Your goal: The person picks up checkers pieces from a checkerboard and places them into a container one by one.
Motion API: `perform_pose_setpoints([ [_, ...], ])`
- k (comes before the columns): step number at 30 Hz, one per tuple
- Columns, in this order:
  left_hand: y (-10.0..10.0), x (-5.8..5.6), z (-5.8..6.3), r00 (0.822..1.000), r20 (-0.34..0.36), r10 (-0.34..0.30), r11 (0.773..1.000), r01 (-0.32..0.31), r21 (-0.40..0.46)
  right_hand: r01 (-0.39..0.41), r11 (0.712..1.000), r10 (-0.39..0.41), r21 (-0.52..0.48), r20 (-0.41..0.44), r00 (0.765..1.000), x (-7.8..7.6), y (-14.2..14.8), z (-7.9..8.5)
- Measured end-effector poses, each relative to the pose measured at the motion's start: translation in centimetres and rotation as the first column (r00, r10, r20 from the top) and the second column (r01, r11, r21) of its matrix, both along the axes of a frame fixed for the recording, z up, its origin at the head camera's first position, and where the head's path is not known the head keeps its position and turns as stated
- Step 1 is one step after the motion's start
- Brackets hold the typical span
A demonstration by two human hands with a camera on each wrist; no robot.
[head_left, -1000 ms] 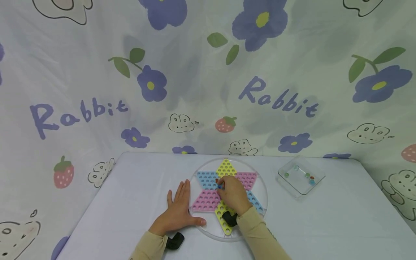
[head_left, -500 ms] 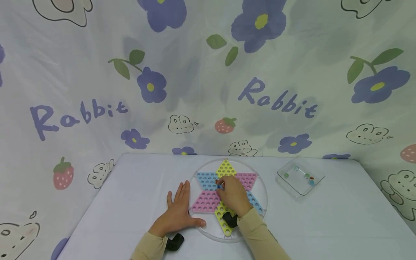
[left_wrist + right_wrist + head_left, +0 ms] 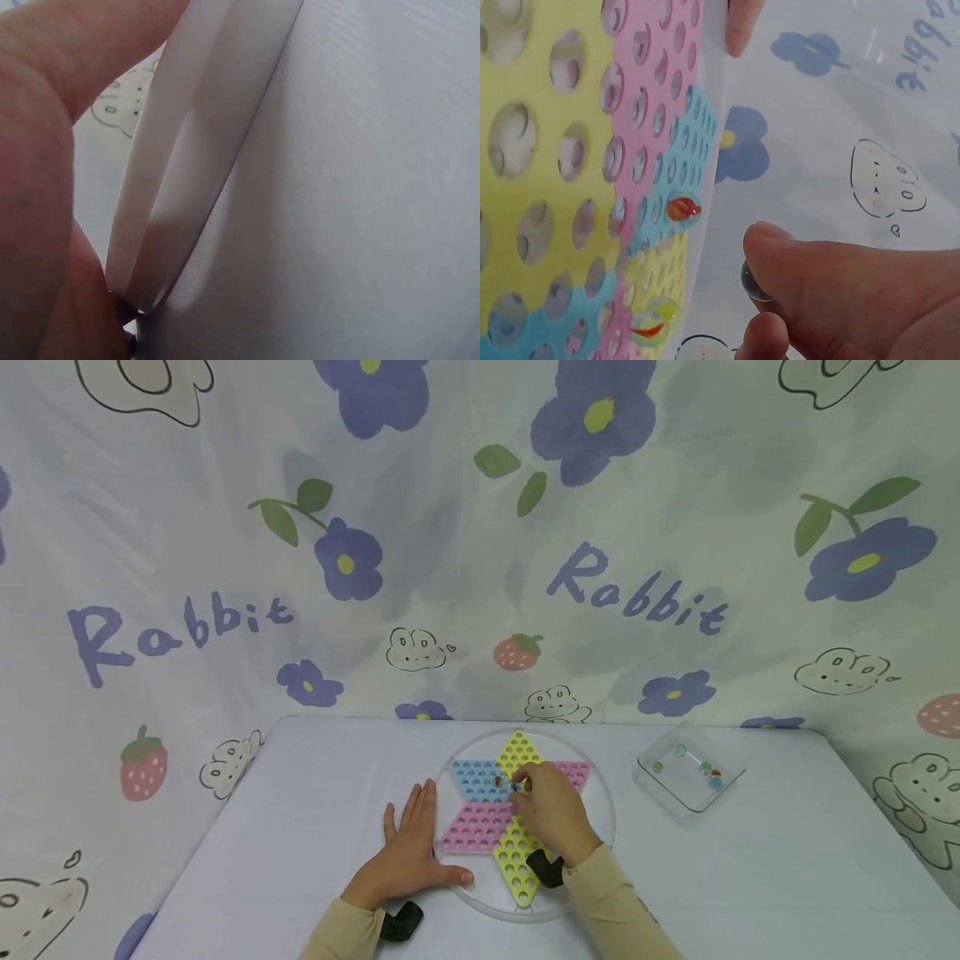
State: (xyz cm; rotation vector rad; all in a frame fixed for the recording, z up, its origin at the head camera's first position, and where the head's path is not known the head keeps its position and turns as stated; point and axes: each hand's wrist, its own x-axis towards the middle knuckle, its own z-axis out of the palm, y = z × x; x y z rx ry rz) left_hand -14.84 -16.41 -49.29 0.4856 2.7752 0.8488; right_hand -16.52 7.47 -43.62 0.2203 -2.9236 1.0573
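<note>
A round clear board (image 3: 468, 906) with a star of yellow, pink and blue holed sections lies on the table. My left hand (image 3: 408, 856) is spread flat at its left rim, thumb over the edge. In the left wrist view the pale rim (image 3: 195, 142) runs alongside the fingers. Over the middle of the star, my right hand (image 3: 555, 810) pinches a glass marble (image 3: 754, 283) between thumb and finger. A red-streaked marble (image 3: 683, 209) sits on the blue section, just left of the fingertips. Closer in the right wrist view, a yellowish clear marble (image 3: 658, 319) with a red streak rests on the board.
A clear square dish (image 3: 693, 810) with several marbles stands right of the board. The white-covered table (image 3: 337, 760) meets a patterned cloth backdrop (image 3: 450, 568) at the back. Black wrist cameras (image 3: 401, 922) are strapped on both wrists.
My right hand has shifted slightly right from the blue section, and the red-streaked marble now shows apart from its fingertips. The left hand stays at the rim. The head view has tilted up slightly.
</note>
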Motion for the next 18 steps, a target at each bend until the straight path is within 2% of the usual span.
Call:
perform_pose_setpoints([
  [10,0.0,0.1,0.0,1.000,0.001,-0.003,1.000,0.003,0.008,0.002,1.000,-0.002,0.004,-0.099,0.995,0.5,1.4,0.4],
  [18,0.0,0.0,0.0,1.000,0.003,-0.003,1.000,0.003,0.012,0.010,1.000,-0.010,0.006,-0.113,0.994,0.8,2.5,0.6],
])
